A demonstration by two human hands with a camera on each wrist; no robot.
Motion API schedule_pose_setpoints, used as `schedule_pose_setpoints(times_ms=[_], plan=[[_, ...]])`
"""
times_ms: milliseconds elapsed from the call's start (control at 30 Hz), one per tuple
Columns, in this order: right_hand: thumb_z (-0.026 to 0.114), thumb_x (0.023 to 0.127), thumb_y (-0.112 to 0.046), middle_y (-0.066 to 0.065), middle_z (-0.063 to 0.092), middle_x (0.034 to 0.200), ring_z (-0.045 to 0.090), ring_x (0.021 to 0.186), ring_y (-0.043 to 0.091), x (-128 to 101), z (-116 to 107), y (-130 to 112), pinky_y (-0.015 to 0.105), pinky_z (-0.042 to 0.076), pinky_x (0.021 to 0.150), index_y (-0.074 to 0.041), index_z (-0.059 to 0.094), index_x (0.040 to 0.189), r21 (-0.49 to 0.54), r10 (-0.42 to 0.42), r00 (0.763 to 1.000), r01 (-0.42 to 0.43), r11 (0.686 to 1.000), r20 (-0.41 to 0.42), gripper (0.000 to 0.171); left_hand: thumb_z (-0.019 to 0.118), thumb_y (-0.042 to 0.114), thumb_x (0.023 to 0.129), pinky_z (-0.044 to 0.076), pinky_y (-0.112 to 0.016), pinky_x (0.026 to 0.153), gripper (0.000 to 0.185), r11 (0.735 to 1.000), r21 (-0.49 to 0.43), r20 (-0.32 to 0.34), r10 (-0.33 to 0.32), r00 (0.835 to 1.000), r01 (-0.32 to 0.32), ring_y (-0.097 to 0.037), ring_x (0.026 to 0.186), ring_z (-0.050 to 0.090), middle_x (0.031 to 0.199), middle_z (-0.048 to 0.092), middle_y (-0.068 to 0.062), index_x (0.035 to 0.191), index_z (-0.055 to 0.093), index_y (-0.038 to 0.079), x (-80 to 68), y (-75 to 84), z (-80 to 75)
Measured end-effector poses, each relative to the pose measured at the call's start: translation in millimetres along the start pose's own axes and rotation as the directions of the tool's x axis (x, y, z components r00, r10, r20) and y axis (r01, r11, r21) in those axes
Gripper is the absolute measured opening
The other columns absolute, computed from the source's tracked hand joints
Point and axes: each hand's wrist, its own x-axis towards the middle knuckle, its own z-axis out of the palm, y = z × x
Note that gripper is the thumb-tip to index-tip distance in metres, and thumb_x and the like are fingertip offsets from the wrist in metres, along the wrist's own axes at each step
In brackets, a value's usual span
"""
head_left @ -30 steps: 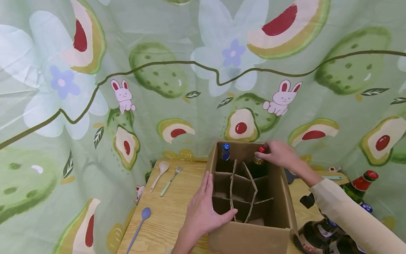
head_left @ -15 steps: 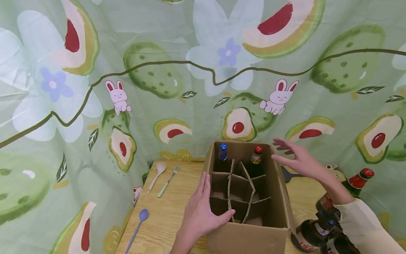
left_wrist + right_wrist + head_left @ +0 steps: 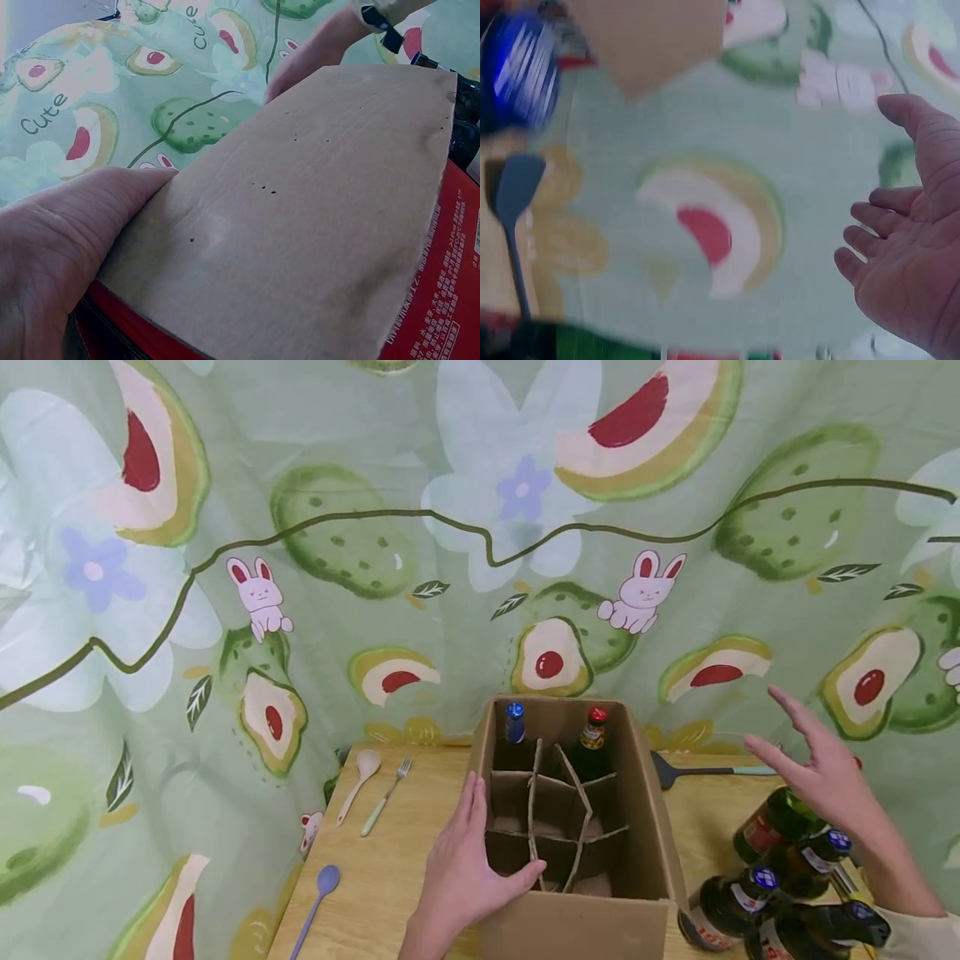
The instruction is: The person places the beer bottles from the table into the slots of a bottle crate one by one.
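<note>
A cardboard box point(image 3: 577, 927) with cardboard dividers stands on the wooden table. In its back left compartment is a bottle with a blue cap point(image 3: 515, 727), and a red-capped bottle point(image 3: 594, 733) stands at the back right. My left hand point(image 3: 463, 872) rests against the box's left wall, fingers straight, thumb over the front rim. In the left wrist view a plain cardboard flap point(image 3: 300, 217) lies beside that hand. My right hand point(image 3: 825, 777) hovers, fingers spread and holding nothing, over a group of bottles right of the box. A green bottle point(image 3: 765, 827) is partly hidden below it.
Several dark bottles with blue caps, one brown bottle point(image 3: 712, 910) among them, stand close to the box's right side. Behind them lies a spatula point(image 3: 701, 771). Left of the box lie a pale spoon point(image 3: 360, 785), a fork point(image 3: 386, 797) and a blue spoon point(image 3: 318, 902). A patterned curtain point(image 3: 450, 635) hangs behind.
My right hand has let go of the red-capped bottle in the box's back right compartment and moved right over the other bottles. The left hand stays on the box.
</note>
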Motion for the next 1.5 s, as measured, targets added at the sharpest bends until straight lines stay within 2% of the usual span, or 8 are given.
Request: schedule_pose_setpoints(times_ms=[233, 500, 600, 700, 767, 933, 1033, 1500], plan=[[0.055, 0.108, -0.031, 0.029, -0.006, 0.171, -0.006, 0.152, 0.059, -21.3, -22.0, 42.7, 0.081, 0.001, 0.111, -0.010, -0.006, 0.167, -0.078, 0.122, 0.992, -0.125, 0.989, -0.045, 0.088, 0.064, 0.092, 0.072, 0.047, -0.062, 0.103, 0.131, 1.000, 0.010, 0.001, -0.011, 1.000, 0.011, -0.039, 0.146, 0.044, 0.176, 0.004, 0.009, 0.169, 0.017, 0.016, -5.1, -1.8, 1.5], [0.047, 0.110, -0.045, 0.049, 0.020, 0.155, 0.030, 0.129, 0.074, -31.5, -32.5, 93.4, 0.079, 0.037, 0.093, 0.012, 0.011, 0.161, -0.202, 0.289, 0.957, -0.281, 0.938, 0.014, 0.084, 0.067, 0.088, 0.074, 0.050, -0.061, 0.100, 0.129, 1.000, 0.025, -0.024, 0.012, 1.000, -0.011, -0.040, 0.143, 0.047, 0.176, 0.009, 0.004, 0.168, 0.020, 0.013, -0.4, -0.6, 2.8], [0.049, 0.109, -0.047, 0.045, 0.056, 0.128, 0.061, 0.098, 0.052, -31.6, -27.4, 104.6, 0.052, 0.051, 0.070, 0.014, 0.044, 0.149, -0.205, 0.323, 0.946, -0.321, 0.924, -0.025, 0.073, 0.070, 0.084, 0.074, 0.049, -0.062, 0.100, 0.128, 1.000, 0.025, -0.024, 0.008, 1.000, -0.007, -0.041, 0.143, 0.047, 0.176, 0.008, 0.005, 0.168, 0.021, 0.013, -0.3, -1.0, 2.6], [0.056, 0.105, -0.050, 0.025, 0.068, 0.090, 0.053, 0.067, 0.022, -32.6, -21.6, 108.8, 0.034, 0.035, 0.055, 0.014, 0.066, 0.124, -0.166, 0.360, 0.925, -0.376, 0.912, -0.121, 0.067, 0.071, 0.083, 0.074, 0.049, -0.062, 0.101, 0.128, 1.000, 0.024, -0.025, 0.006, 1.000, -0.006, -0.041, 0.144, 0.046, 0.176, 0.007, 0.006, 0.168, 0.021, 0.013, -0.6, -0.5, 2.4], [0.061, 0.103, -0.051, 0.022, 0.071, 0.086, 0.050, 0.063, 0.016, -32.9, -19.9, 108.2, 0.033, 0.036, 0.052, 0.015, 0.069, 0.117, -0.152, 0.383, 0.907, -0.409, 0.900, -0.175, 0.069, 0.071, 0.083, 0.074, 0.049, -0.062, 0.100, 0.128, 1.000, 0.027, -0.024, 0.011, 1.000, -0.010, -0.041, 0.144, 0.047, 0.176, 0.006, 0.007, 0.168, 0.021, 0.013, -0.3, -0.4, 2.7], [0.059, 0.101, -0.057, 0.022, 0.067, 0.071, 0.055, 0.058, 0.028, -30.5, -20.4, 104.6, 0.041, 0.040, 0.056, 0.012, 0.067, 0.087, -0.338, 0.297, 0.922, -0.370, 0.865, -0.251, 0.071, 0.069, 0.085, 0.074, 0.048, -0.062, 0.101, 0.129, 1.000, 0.020, -0.017, 0.014, 1.000, -0.014, -0.041, 0.145, 0.046, 0.176, 0.004, 0.010, 0.168, 0.020, 0.013, -0.8, 1.0, 2.0], [0.053, 0.102, -0.061, 0.011, 0.051, 0.058, 0.045, 0.051, 0.026, -29.5, -20.0, 106.0, 0.039, 0.034, 0.055, -0.002, 0.049, 0.068, -0.430, 0.222, 0.944, -0.311, 0.848, -0.243, 0.068, 0.067, 0.087, 0.074, 0.048, -0.062, 0.102, 0.129, 1.000, 0.016, -0.016, 0.010, 1.000, -0.009, -0.041, 0.144, 0.046, 0.176, 0.004, 0.010, 0.168, 0.020, 0.013, -1.2, 2.0, 0.9], [0.057, 0.105, -0.046, 0.001, 0.037, 0.058, 0.032, 0.051, 0.020, -25.8, -23.7, 107.8, 0.033, 0.026, 0.054, -0.011, 0.038, 0.068, -0.397, 0.176, 0.967, -0.236, 0.887, -0.182, 0.054, 0.066, 0.089, 0.074, 0.047, -0.063, 0.103, 0.130, 1.000, 0.003, -0.004, 0.009, 1.000, -0.009, -0.040, 0.146, 0.044, 0.176, 0.004, 0.009, 0.169, 0.019, 0.014, 0.0, 1.1, 1.8]])
